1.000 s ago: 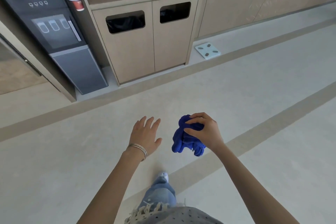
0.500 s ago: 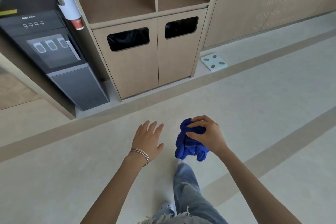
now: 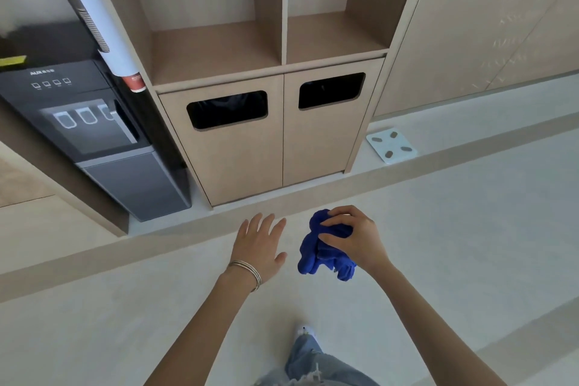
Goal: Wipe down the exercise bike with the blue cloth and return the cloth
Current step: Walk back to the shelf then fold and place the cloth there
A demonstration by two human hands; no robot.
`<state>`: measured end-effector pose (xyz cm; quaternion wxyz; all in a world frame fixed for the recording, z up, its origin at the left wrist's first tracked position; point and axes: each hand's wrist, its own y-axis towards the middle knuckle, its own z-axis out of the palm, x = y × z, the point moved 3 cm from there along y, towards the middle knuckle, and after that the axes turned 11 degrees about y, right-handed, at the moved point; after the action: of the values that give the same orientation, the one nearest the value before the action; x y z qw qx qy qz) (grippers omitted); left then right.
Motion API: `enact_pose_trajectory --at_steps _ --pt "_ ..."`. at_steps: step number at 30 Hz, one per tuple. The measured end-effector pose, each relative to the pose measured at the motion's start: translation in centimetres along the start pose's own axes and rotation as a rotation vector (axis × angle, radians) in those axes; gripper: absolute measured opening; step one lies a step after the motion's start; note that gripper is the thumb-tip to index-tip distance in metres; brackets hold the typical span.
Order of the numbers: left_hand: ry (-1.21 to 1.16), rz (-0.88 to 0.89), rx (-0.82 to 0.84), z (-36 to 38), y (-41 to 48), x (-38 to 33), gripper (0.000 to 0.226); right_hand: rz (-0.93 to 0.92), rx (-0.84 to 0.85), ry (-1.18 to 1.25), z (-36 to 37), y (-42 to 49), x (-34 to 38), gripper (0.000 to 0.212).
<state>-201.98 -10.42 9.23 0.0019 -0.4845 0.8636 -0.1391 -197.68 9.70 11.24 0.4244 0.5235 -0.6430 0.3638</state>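
**Over the pale floor (image 3: 454, 229), blue cloth (image 3: 311, 249) bunched in the right hand (image 3: 357, 238)**

Under the curled fingers of that hand the cloth is crumpled into a wad. Thumb and fingers clamp its upper part, while the loose folds spill out to the left of the palm and hang below it, clear of the floor. Just beside it, not touching, the left hand (image 3: 260, 244) hovers palm down with fingers straight and slightly spread, holding nothing; thin bangles (image 3: 247, 269) ring its wrist. Below the arms, a leg in frayed jeans (image 3: 310, 363) and the toe of a white shoe (image 3: 305, 331) show. Ahead stands a wooden cabinet (image 3: 238, 163) with two doors, each with a dark rounded slot, and two open shelves above. A dark water dispenser (image 3: 94, 141) stands to its left, with a white cup tube (image 3: 94, 19) mounted beside it. A pale bathroom scale (image 3: 391, 146) lies on the floor at its right.
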Motion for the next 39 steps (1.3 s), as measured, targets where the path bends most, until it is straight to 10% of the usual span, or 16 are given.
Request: enact_pose_trajectory --at_steps 39 --pt "-0.036 -0.175 -0.006 -5.9 33.3 23.0 0.068 -0.135 0.194 -0.043 8.0 44.7 5.6 0.019"
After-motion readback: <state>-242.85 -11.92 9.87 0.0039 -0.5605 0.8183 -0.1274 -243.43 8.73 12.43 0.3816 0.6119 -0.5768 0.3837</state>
